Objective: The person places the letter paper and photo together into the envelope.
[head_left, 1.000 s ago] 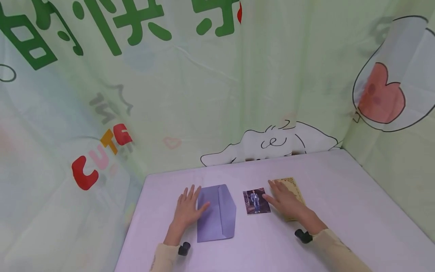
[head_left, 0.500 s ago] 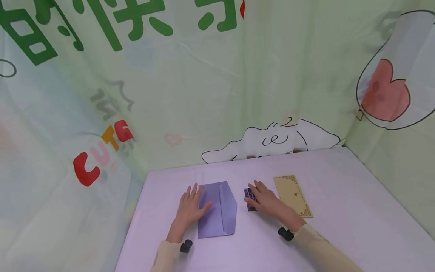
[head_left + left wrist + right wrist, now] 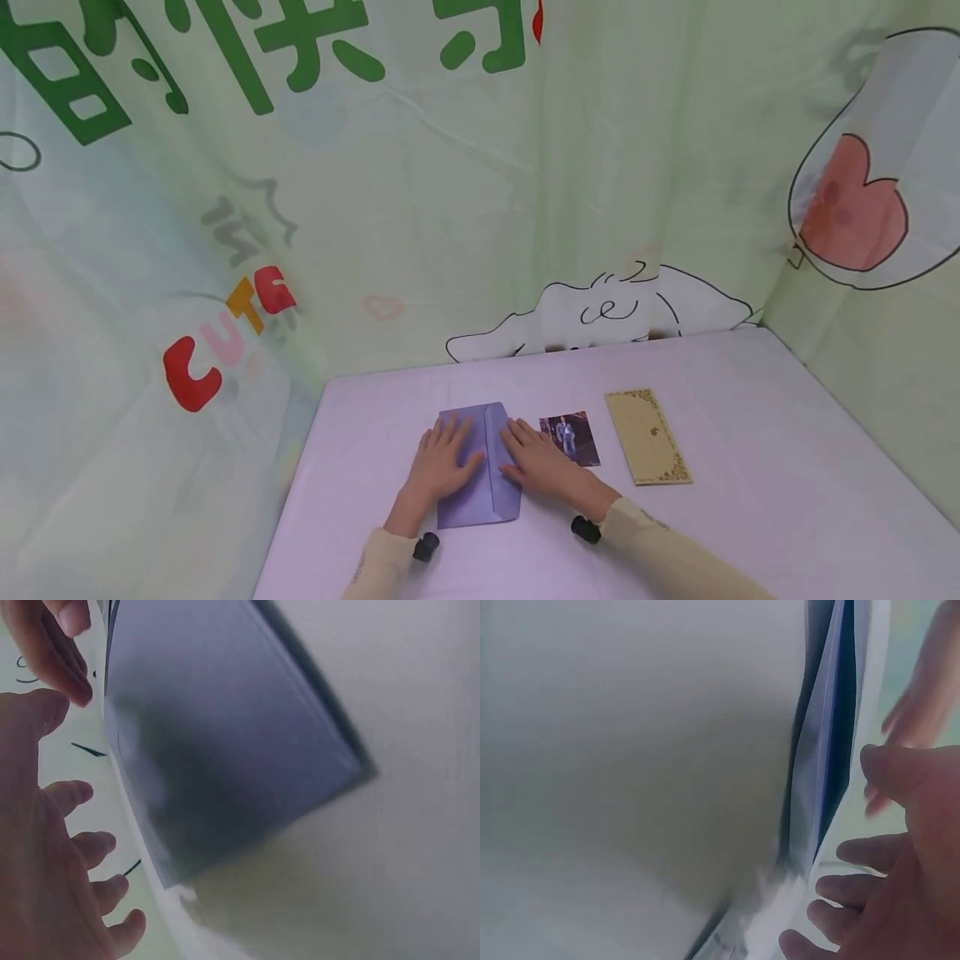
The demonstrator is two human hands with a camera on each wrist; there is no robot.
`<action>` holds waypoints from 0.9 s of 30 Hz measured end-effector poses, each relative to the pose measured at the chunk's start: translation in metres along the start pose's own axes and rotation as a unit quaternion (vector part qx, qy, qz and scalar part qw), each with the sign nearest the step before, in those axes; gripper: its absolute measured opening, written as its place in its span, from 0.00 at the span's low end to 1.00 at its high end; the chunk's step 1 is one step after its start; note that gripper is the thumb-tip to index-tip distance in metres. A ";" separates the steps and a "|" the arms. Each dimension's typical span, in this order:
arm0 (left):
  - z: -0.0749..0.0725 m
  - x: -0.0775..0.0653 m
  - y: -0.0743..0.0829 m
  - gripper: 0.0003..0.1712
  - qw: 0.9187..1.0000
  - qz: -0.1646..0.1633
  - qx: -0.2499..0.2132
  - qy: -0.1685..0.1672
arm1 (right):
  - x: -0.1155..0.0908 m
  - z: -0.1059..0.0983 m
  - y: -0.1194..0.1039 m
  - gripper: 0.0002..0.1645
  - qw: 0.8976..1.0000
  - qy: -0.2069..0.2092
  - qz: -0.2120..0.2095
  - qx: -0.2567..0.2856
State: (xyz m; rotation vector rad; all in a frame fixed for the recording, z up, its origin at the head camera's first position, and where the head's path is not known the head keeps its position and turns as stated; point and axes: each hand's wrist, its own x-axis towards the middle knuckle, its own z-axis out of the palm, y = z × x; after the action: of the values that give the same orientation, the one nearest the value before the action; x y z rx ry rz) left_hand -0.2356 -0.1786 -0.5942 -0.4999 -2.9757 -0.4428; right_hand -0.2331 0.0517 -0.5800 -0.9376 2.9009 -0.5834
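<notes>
A purple envelope (image 3: 467,510) lies on the table with its pointed flap (image 3: 507,503) toward the right. My left hand (image 3: 441,467), fingers spread and relaxed, is over its left part. Over the flap side is my right hand (image 3: 549,465), its fingers also extended. Neither hand grips anything. Both wrist views show the fingers raised off the envelope (image 3: 247,727), with a gap beneath them. A small photo (image 3: 576,435) of a standing figure lies just right of the right hand, which covers its lower left part.
A tan card (image 3: 647,437) with an ornate corner pattern lies farther right, beyond the photo. All this rests on a pale lilac table (image 3: 750,417). Printed curtains (image 3: 480,208) rise along the table's back and sides.
My right hand has swept left, from the tan card across the photo to the envelope's flap, uncovering the card. My left hand has shifted slightly right over the envelope.
</notes>
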 end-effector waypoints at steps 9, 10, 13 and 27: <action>0.013 0.004 0.013 0.37 0.998 0.024 0.047 -0.024 | -0.002 0.017 -0.011 0.37 0.999 -0.013 0.006 -0.049; 0.015 0.004 0.014 0.37 0.998 0.027 0.054 -0.029 | -0.003 0.018 -0.011 0.37 0.998 -0.014 0.007 -0.054; 0.017 0.005 0.017 0.39 0.996 0.035 0.071 -0.046 | -0.006 0.019 -0.012 0.37 0.998 -0.022 0.010 -0.056; -0.023 0.027 0.002 0.42 0.982 0.081 0.062 -0.160 | 0.001 0.008 -0.012 0.36 0.997 -0.023 -0.003 -0.067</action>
State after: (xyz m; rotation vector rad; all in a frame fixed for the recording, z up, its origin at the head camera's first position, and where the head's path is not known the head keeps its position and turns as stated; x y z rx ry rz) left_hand -0.2594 -0.1757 -0.5682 -0.8665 -3.2003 -0.1722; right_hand -0.2257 0.0395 -0.5830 -0.9619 2.9263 -0.3659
